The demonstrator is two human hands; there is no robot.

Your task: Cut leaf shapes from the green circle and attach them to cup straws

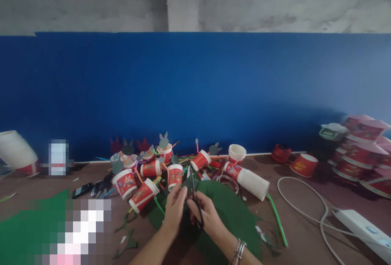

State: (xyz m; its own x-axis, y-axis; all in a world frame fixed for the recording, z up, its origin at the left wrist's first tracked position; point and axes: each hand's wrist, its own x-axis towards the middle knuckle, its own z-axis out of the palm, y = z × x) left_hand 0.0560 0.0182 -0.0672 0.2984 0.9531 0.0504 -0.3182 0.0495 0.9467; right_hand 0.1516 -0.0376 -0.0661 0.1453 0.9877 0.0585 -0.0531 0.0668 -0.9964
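Note:
My right hand (207, 214) is wrapped round the dark handles of a pair of scissors (193, 187), whose blades point away from me. Close beside the blades, my left hand (174, 208) pinches a small piece of dark green paper (188, 182). Both hands are over a large dark green sheet (229, 199) on the table. Just beyond lie red printed paper cups (143, 195), some tipped over, with coloured straws stuck to them. Rabbit-eared paper cutouts (164, 140) top several cups. Whether the blades touch the paper is too small to tell.
A nested stack of paper cups (252, 181) lies right of centre. Farther right are a white cable, a power strip (363, 228) and piled red tubs (363, 155). Green paper scraps (130, 240) lie to the left. A blue panel (195, 89) stands behind the table.

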